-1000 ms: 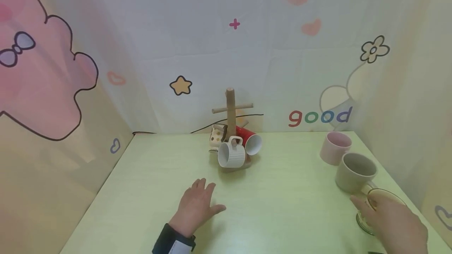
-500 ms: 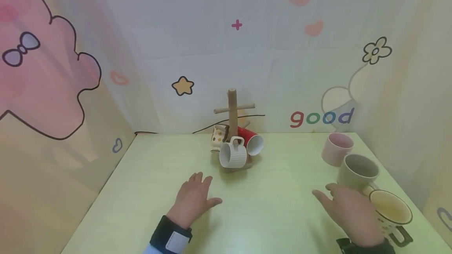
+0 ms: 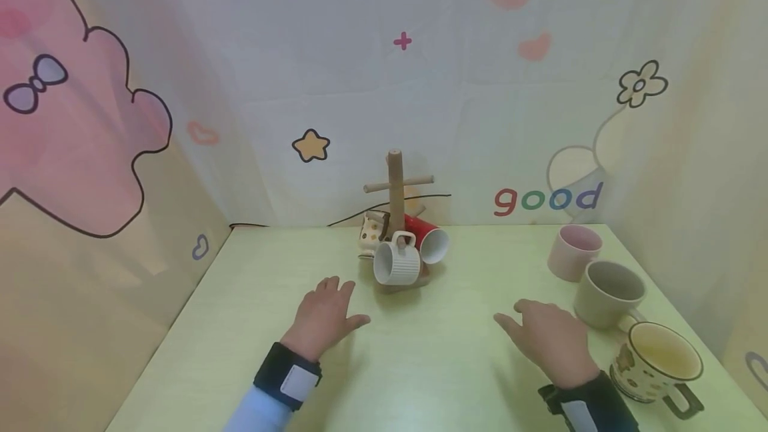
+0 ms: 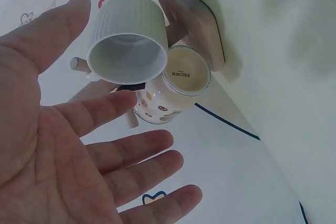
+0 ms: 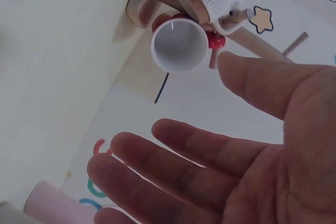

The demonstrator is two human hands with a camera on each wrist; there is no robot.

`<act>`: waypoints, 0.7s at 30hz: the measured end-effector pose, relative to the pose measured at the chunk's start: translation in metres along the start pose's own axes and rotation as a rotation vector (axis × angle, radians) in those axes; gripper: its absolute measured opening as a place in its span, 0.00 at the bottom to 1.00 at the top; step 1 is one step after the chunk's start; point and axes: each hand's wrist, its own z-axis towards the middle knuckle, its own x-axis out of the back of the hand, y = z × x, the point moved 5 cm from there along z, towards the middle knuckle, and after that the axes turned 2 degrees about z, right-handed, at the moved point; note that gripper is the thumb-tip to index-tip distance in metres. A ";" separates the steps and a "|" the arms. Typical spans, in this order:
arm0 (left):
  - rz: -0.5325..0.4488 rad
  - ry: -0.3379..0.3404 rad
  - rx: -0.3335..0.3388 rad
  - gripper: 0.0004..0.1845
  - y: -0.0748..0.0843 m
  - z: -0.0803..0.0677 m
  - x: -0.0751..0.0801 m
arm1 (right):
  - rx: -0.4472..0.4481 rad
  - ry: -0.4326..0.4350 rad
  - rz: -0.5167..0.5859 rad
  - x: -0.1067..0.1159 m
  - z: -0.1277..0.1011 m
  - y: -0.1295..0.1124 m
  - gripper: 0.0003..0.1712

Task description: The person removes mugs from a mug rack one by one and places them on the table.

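Note:
A wooden mug tree (image 3: 394,182) stands at the back middle of the pale green table (image 3: 444,365). On its lower pegs hang a white ribbed mug (image 3: 396,263) (image 4: 126,51), a red mug (image 3: 427,239) (image 5: 178,43) and a cream spotted mug (image 3: 369,233) (image 4: 176,85). My left hand (image 3: 324,315) (image 4: 73,145) lies flat on the table just left of the tree, fingers spread, holding nothing. My right hand (image 3: 549,339) (image 5: 226,156) rests flat on the table too, empty, left of the mugs at the right.
Along the right edge stand a pink mug (image 3: 573,252) (image 5: 50,205), a grey-beige mug (image 3: 609,293) and a cream patterned mug (image 3: 657,362) with a dark handle. Cartoon-printed fabric walls close in the table on three sides.
My right hand has left the cream patterned mug and moved left onto the table. My left hand shifted slightly toward the mug tree.

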 end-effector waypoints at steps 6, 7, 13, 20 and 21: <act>0.008 -0.001 0.012 0.34 -0.010 0.020 0.004 | 0.008 -0.056 -0.016 -0.010 0.019 -0.017 0.25; 0.006 -0.001 0.018 0.34 -0.012 0.023 0.005 | 0.011 -0.060 -0.021 -0.011 0.022 -0.020 0.25; -0.001 -0.011 0.040 0.34 -0.023 0.045 0.007 | 0.056 -0.038 -0.025 -0.012 0.038 -0.039 0.21; 0.003 -0.013 0.064 0.34 -0.029 0.069 0.010 | 0.088 -0.020 -0.015 -0.009 0.056 -0.059 0.19; -0.001 -0.021 0.070 0.34 -0.029 0.073 0.011 | 0.093 -0.020 -0.013 -0.009 0.059 -0.062 0.19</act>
